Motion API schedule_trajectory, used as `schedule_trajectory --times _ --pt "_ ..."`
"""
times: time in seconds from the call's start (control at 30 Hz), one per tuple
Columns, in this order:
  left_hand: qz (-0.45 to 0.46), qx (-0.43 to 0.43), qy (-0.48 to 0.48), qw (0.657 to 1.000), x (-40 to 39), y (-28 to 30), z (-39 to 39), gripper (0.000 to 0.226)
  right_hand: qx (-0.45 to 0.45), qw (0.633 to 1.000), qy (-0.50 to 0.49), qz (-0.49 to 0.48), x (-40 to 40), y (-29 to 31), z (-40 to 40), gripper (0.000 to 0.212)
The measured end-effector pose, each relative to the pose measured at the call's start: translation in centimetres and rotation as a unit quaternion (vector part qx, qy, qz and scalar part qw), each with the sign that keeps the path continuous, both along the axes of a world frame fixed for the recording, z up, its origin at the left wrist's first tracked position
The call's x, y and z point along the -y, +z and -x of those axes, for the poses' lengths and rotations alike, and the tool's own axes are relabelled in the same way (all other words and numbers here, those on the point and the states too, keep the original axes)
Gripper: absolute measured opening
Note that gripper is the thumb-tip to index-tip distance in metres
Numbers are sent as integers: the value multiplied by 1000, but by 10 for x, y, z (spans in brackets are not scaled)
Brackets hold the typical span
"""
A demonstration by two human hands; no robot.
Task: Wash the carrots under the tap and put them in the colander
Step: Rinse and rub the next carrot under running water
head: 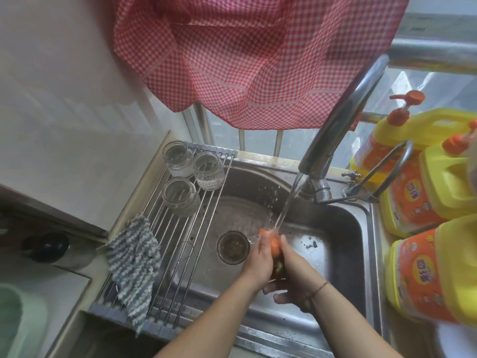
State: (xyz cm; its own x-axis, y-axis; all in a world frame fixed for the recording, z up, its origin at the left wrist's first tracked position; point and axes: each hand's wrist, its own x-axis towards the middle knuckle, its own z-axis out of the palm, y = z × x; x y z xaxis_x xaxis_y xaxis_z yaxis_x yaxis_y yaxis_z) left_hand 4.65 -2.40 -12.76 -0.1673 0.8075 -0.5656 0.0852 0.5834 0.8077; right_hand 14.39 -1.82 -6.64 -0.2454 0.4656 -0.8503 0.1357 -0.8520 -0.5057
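The carrot [275,244] sits over the sink [335,226], sandwiched between your two hands right where the stream from the tap [343,120] comes down; only its orange middle and tip show, and a dark greenish end peeks out lower down between your palms. Your left hand [259,259] presses against the carrot's left side with its fingers wrapped along it. Your right hand [291,275] cups it from the right and below, fingers curled under, so both hands are grasping the carrot. A thin cord bracelet [318,289] circles your right wrist.

Water strikes the carrot's upper end and sprays off into the basin. The drain strainer [233,247] lies just left of your left hand, on the sink floor.

Across the left part of the sink lies a roll-up rack [180,244]. Three glass jars [204,170] stand on its far end, and a blue-and-white striped cloth [134,262] is draped over its near left side.

To the right of the sink stand yellow detergent bottles [423,254] with orange labels and pump tops. A red checked curtain [253,58] hangs above, in front of the window. A pale green container [15,324] shows at the lower left edge, too cropped for me to tell what it is.
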Motion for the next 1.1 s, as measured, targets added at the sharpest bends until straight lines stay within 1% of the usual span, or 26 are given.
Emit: schedule_trajectory --times 0.03,0.07,0.17,0.2,0.27,0.3,0.37,0.43,0.47,0.53,0.57,0.67,0.73,0.77,0.9,0.97,1.03,1.1 --pt "9 -12 -10 1000 0 2 1 90 4 1000 -4 4 -1 -2 3 70" --pt "18 -23 -20 999 1 7 2 86 10 1000 -11 6 -2 -4 7 70" --pt "-20 8 -36 999 5 21 5 51 -7 998 -62 20 -4 -13 12 68" --pt "-24 24 -46 998 7 24 6 46 -24 995 -87 38 -5 -15 12 66" --pt "-34 48 -66 996 12 20 9 46 -58 989 -116 72 -8 -18 10 66" --pt "-41 54 -79 995 12 14 11 44 -73 987 -118 83 -10 -20 9 71" --pt "-47 64 -106 991 14 9 15 35 -90 984 -116 101 -12 -22 7 78" --pt "-50 71 -130 988 15 10 19 40 -94 982 -114 116 -13 -23 5 82" --pt "-50 70 -145 986 16 11 21 45 -89 981 -116 125 -13 -23 6 77" --pt "-53 71 -184 979 18 13 25 57 -70 980 -131 135 -12 -21 8 60" --pt "-56 69 -198 976 17 14 28 62 -64 979 -136 137 -11 -22 9 58" --pt "-63 46 -223 972 15 14 34 63 -76 975 -158 138 -6 -22 15 62" --pt "-69 62 -194 977 16 15 32 55 -91 971 -172 137 -6 -18 20 65" --pt "-74 78 -164 981 18 15 30 51 -104 969 -177 134 -6 -16 22 65" --pt "-50 140 -39 988 16 18 11 37 -116 957 -236 122 -8 -20 26 53" --pt "-25 140 -6 990 8 23 4 34 -100 953 -265 104 -9 -23 28 52" --pt "-13 137 6 991 1 30 -3 32 -97 947 -294 88 -9 -27 31 52" --pt "8 145 39 989 -4 35 -8 25 -92 945 -304 83 -10 -26 32 50"
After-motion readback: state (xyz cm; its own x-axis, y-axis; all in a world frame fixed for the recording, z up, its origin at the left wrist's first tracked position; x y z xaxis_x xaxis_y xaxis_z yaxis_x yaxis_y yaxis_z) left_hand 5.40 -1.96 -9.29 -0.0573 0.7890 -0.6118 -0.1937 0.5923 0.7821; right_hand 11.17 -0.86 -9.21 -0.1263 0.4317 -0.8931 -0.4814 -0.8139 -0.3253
